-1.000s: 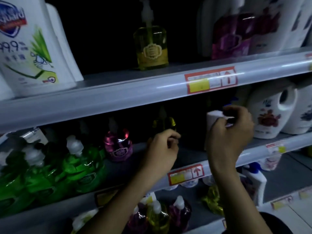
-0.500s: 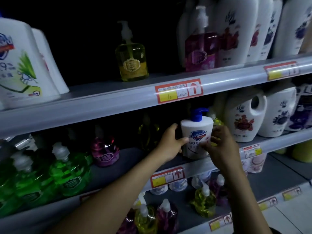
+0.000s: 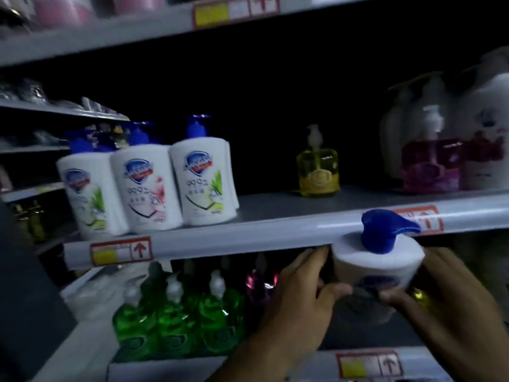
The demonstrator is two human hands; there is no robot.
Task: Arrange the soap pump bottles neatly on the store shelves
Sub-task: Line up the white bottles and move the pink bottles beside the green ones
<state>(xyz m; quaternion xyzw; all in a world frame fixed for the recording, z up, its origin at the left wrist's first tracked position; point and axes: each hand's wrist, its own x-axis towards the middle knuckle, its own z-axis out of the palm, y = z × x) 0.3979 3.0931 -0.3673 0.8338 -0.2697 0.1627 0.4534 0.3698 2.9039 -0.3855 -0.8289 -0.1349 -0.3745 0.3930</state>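
A white soap pump bottle [image 3: 377,260] with a blue pump head is held between both hands just below the front rail of the middle shelf [image 3: 248,232]. My left hand [image 3: 300,293] grips its left side with the thumb across the front. My right hand [image 3: 440,293] grips its right side. Three matching white bottles [image 3: 146,183] with blue pumps stand in a row on the middle shelf at the left. A yellow pump bottle [image 3: 317,169] stands alone further right on that shelf.
Large white and purple bottles [image 3: 451,150] crowd the right end of the middle shelf. Green pump bottles [image 3: 176,315] and a pink one [image 3: 259,285] fill the lower shelf. Bare shelf lies between the white row and the yellow bottle.
Both hands have taken the white bottle off the lower shelf and raised it toward the middle shelf's rail. The view has swung up and to the left.
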